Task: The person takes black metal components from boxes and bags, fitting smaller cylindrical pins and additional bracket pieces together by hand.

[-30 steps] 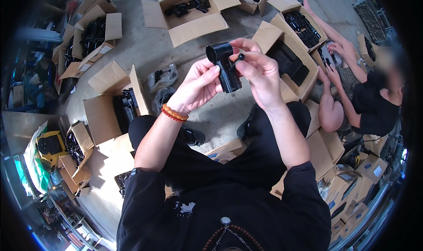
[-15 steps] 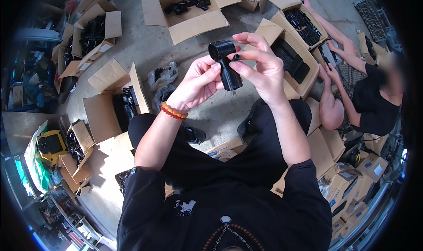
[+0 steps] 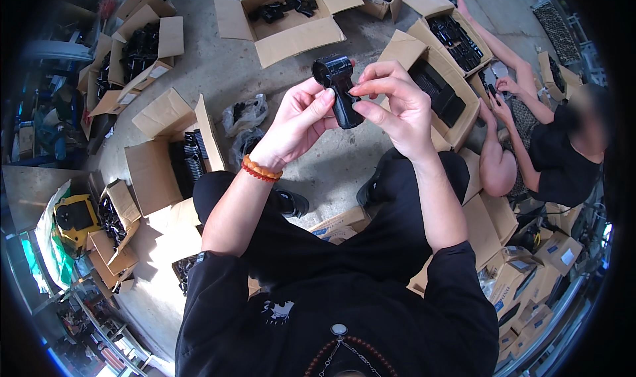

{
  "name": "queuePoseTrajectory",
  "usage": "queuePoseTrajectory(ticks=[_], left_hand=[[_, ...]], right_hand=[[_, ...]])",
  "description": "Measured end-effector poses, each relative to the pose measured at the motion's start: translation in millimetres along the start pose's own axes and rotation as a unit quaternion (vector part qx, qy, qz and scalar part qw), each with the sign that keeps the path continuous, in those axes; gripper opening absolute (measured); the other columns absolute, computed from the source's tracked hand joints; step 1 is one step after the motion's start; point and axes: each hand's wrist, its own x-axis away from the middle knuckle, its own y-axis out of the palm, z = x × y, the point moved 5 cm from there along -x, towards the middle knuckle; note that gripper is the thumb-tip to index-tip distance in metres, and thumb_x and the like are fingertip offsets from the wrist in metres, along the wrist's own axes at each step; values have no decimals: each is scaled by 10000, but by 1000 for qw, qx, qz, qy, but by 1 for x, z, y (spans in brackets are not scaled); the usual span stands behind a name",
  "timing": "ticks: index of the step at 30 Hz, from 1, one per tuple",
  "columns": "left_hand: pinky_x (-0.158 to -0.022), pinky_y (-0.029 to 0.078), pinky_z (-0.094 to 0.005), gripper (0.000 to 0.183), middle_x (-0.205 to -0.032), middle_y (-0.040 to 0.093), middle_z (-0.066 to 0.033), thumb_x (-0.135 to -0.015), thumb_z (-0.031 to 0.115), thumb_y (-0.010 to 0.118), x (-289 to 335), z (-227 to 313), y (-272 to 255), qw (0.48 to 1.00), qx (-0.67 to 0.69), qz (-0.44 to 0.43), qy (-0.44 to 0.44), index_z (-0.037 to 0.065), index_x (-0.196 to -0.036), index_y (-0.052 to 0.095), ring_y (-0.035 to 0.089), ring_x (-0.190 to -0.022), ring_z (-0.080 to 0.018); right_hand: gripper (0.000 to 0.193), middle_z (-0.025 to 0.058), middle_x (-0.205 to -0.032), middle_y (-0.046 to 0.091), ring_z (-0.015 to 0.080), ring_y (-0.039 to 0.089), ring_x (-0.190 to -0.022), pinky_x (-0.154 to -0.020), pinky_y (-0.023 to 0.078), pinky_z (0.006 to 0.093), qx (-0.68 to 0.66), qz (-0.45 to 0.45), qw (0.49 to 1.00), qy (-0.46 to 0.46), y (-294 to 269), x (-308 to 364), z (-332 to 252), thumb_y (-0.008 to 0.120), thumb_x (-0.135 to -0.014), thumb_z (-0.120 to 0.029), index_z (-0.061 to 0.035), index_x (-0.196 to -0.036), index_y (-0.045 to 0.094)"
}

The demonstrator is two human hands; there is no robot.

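In front of me, above the floor, my left hand [image 3: 306, 115] grips a glossy black plastic part [image 3: 344, 102] with a wide ring-like head and a short tubular body. The head points up and away, and the body tilts down to the right. My left thumb lies across its near side. My right hand [image 3: 397, 105] is at the part's right side, thumb and forefinger closed together against its edge. Whatever sits between those right fingertips is hidden.
Open cardboard boxes with black parts surround me: one box [image 3: 298, 43] ahead, one box [image 3: 149, 165] at left, one box [image 3: 457, 135] at right. Clear plastic bags [image 3: 244, 115] lie on the floor. Another person [image 3: 563, 152] sits at right, handling small parts.
The black part has turned and tipped slightly, its lower end rising. My right fingers have closed in on its side; the small black piece seen between them earlier is out of sight.
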Motion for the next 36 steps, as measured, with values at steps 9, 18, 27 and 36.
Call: queuePoseTrajectory(ticks=[9,18,27,36], left_hand=[[-939,510,-296,542,-1289,591,-42,-981,174,601,6,14,2,987,-157,-16,15,67,-1473,400,595,-1101,-106],[-885,530,-295,624,-1473,452,-131,-926,178,677,6,24,13,967,-239,-63,63,44,-1471,403,573,-1177,-167],[-744,550,-307,638,-1199,661,-135,-879,140,718,6,38,9,835,-534,69,115,85,-1454,446,673,-890,-157],[-800,537,-401,528,-1078,671,-173,-841,153,725,5,38,14,664,-717,91,193,31,-1322,542,646,-931,-329]], right_hand=[[173,32,-1015,583,74,559,-843,-681,458,199,-92,0,993,72,5,4,5,765,-807,-19,-40,-978,745],[318,26,-1074,558,77,574,-877,-758,500,223,-218,15,964,153,10,12,19,765,-820,-19,-46,-1096,609],[239,57,-1064,652,118,624,-958,-841,525,277,-231,85,937,249,21,27,43,655,-926,-71,-17,-1152,601],[322,161,-1086,661,214,656,-1033,-976,525,347,-399,177,811,389,28,29,48,538,-992,-214,69,-1142,574]])
